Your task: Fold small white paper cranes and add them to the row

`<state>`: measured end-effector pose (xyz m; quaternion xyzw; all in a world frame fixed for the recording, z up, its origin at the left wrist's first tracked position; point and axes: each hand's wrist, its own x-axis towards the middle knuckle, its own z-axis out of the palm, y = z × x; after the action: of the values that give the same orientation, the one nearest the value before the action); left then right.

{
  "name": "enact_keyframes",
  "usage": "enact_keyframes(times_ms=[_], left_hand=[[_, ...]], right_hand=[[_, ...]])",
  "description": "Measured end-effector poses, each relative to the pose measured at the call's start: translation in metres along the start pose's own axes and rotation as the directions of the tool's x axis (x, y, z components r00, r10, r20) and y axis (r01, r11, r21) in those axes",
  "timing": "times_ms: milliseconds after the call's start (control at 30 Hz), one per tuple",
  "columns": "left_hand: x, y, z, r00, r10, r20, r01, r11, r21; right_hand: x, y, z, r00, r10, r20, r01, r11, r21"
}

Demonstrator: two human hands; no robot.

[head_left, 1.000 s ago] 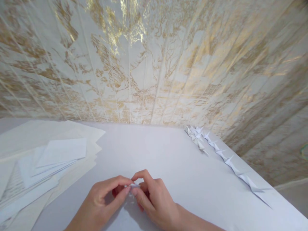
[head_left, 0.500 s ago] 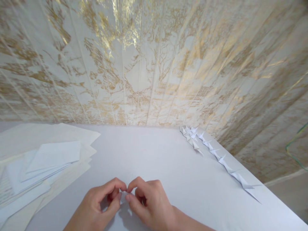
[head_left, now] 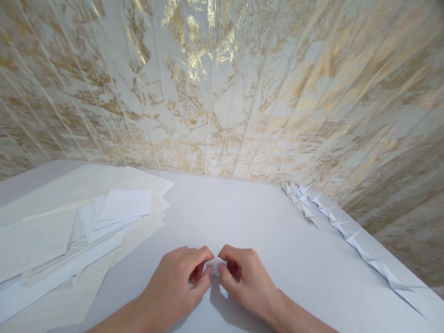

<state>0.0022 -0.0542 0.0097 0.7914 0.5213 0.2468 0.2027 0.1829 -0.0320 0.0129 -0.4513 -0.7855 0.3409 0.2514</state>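
Observation:
Between my two hands is a small folded piece of white paper point(head_left: 215, 263), held just above the white table point(head_left: 222, 212). My left hand point(head_left: 185, 273) pinches its left side with thumb and forefinger. On the right side, my right hand point(head_left: 244, 273) grips it the same way. The fingertips are close together, and the paper's lower part and back are partly hidden by them. A shadow of the hands falls on the table below.
Loose paper sheets point(head_left: 138, 249) and smaller white pieces point(head_left: 126, 203) lie in an overlapping pile at left. Folded white paper figures point(head_left: 359, 245) stand in a row along the right table edge, beside a shorter row point(head_left: 300, 203). A gold-patterned wall covering point(head_left: 222, 115) rises behind.
The view has turned left, so the pile and figures appear farther right. Both hands show higher and farther right, and more of the folded paper is visible between the fingers.

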Motion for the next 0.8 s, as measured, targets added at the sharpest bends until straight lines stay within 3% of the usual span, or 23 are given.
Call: enact_keyframes(times_ms=[100, 200, 333, 400, 467, 600, 700, 800], left_hand=[[0.004, -0.004, -0.003, 0.997, 0.015, -0.073, -0.015, 1.000, 0.002], [0.008, -0.006, -0.008, 0.994, -0.028, -0.101, 0.017, 0.994, -0.110], [0.009, -0.005, -0.010, 0.976, -0.217, 0.028, 0.217, 0.949, -0.230], [0.009, -0.004, -0.008, 0.964, -0.266, 0.033, 0.266, 0.935, -0.234], [0.007, -0.005, -0.004, 0.975, -0.223, -0.008, 0.219, 0.964, -0.150], [0.005, -0.010, -0.001, 0.998, 0.016, -0.057, -0.013, 0.999, 0.050], [0.006, -0.011, -0.004, 0.989, 0.146, 0.032, -0.147, 0.988, 0.052], [0.007, -0.009, -0.008, 0.980, 0.150, 0.134, -0.156, 0.987, 0.032]], right_hand=[[0.005, 0.003, -0.004, 0.997, -0.072, -0.031, 0.073, 0.997, 0.022], [0.011, 0.009, -0.006, 0.992, -0.108, -0.069, 0.115, 0.986, 0.119], [0.016, 0.016, -0.005, 0.996, 0.081, 0.041, -0.090, 0.941, 0.325], [0.016, 0.017, -0.003, 0.993, 0.105, 0.045, -0.114, 0.929, 0.352], [0.016, 0.017, 0.000, 0.997, 0.073, 0.017, -0.075, 0.957, 0.281], [0.016, 0.015, 0.001, 0.999, -0.032, 0.006, 0.032, 0.999, -0.035], [0.017, 0.016, -0.003, 0.997, -0.079, 0.005, 0.079, 0.977, -0.196], [0.018, 0.017, -0.011, 0.985, -0.172, 0.026, 0.174, 0.968, -0.179]])
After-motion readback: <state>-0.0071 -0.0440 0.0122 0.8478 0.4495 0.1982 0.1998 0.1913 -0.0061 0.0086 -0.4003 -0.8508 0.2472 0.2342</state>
